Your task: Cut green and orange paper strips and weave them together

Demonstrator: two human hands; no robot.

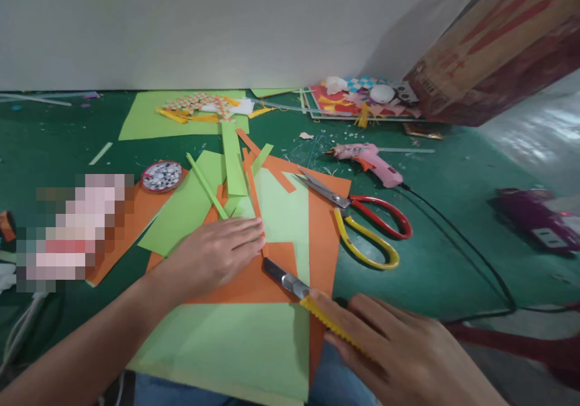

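Observation:
In my right hand (pixel 389 339) is a yellow utility knife (pixel 287 282). It points up and left, its dark tip at the lower end of a narrow orange paper strip (pixel 255 194). My left hand (pixel 222 249) lies flat, fingers stretched out, the fingertips pressing on that strip. Under the hands are orange paper (pixel 267 285) and a large light green sheet (pixel 226 339). Green paper strips (pixel 234 164) and orange offcuts lie beyond my left fingers. Scissors (pixel 348 203) with one red and one yellow handle rest on the right of the paper, partly open.
On the right lie a pink glue gun (pixel 369 155) with a black cord and a purple object (pixel 537 219). A round dish of googly eyes (pixel 162 176) sits left. Woven paper crafts (pixel 199 105) lie at the back, near a large brown bag (pixel 493 49).

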